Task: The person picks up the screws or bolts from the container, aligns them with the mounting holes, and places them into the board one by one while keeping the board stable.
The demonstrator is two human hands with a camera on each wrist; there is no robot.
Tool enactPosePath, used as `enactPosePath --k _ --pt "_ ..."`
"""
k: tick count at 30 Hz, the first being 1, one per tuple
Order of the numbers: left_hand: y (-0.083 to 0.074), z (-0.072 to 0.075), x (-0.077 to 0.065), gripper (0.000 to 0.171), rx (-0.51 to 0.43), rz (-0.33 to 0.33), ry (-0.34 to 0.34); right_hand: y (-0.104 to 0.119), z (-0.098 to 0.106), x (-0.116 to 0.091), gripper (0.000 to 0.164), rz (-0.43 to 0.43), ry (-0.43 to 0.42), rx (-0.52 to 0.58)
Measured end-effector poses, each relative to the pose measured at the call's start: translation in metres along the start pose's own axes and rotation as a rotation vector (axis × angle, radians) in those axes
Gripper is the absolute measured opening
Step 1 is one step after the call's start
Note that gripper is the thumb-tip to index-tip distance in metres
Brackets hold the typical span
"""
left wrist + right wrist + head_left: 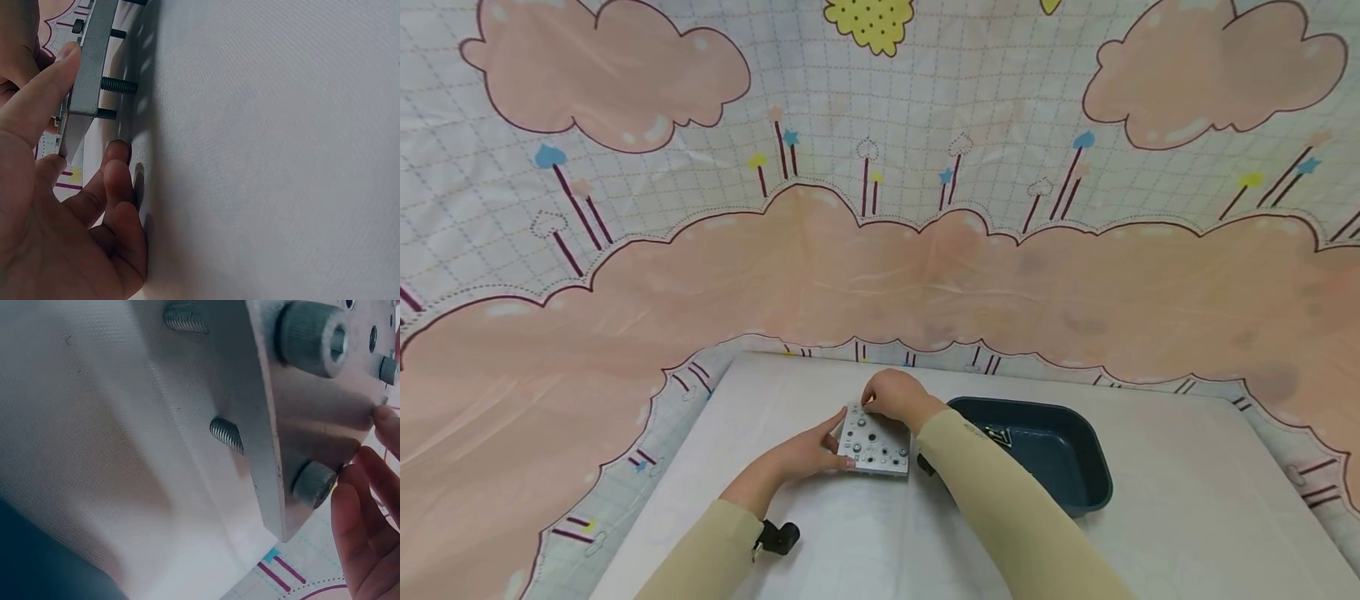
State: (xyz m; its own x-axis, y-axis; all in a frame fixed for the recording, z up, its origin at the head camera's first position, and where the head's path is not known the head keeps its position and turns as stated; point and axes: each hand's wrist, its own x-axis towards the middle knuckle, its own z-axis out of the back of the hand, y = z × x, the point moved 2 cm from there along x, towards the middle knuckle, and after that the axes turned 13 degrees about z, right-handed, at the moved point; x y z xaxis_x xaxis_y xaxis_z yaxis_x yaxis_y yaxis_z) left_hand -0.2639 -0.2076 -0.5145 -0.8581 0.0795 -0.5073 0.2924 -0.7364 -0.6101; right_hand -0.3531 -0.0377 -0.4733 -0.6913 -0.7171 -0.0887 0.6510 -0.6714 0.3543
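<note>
A thick metal plate (pixel 891 427) with holes and several socket-head screws is propped up above the white table. My left hand (pixel 805 454) grips its left edge, the thumb (pixel 59 69) along the edge. Threaded screw shanks (pixel 119 85) stick out of its underside. At the far left corner my right hand (pixel 898 396) pinches a small screw, mostly hidden by the fingertips. In the right wrist view the fingers are right beside one socket-head screw (pixel 314 484), while a larger screw (pixel 309 339) sits nearer the camera.
To the right of the plate stands a dark blue tray (pixel 1103 479), with some metal screws (pixel 998 435) inside, partly behind my right sleeve. The white table (pixel 1187 500) ends at a patterned cloth backdrop (pixel 925 283). Black wrist cameras (pixel 778 537) hang at my cuffs.
</note>
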Motion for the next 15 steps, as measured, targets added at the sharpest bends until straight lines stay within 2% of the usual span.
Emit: enactPosePath --k 8,15 --pt "-0.006 0.000 0.001 0.105 0.004 0.009 -0.003 -0.003 0.017 -0.009 0.023 -0.008 -0.015 0.059" --pt "-0.005 -0.002 0.003 0.105 0.034 0.024 -0.030 -0.009 0.036 -0.023 0.027 0.070 -0.007 0.046"
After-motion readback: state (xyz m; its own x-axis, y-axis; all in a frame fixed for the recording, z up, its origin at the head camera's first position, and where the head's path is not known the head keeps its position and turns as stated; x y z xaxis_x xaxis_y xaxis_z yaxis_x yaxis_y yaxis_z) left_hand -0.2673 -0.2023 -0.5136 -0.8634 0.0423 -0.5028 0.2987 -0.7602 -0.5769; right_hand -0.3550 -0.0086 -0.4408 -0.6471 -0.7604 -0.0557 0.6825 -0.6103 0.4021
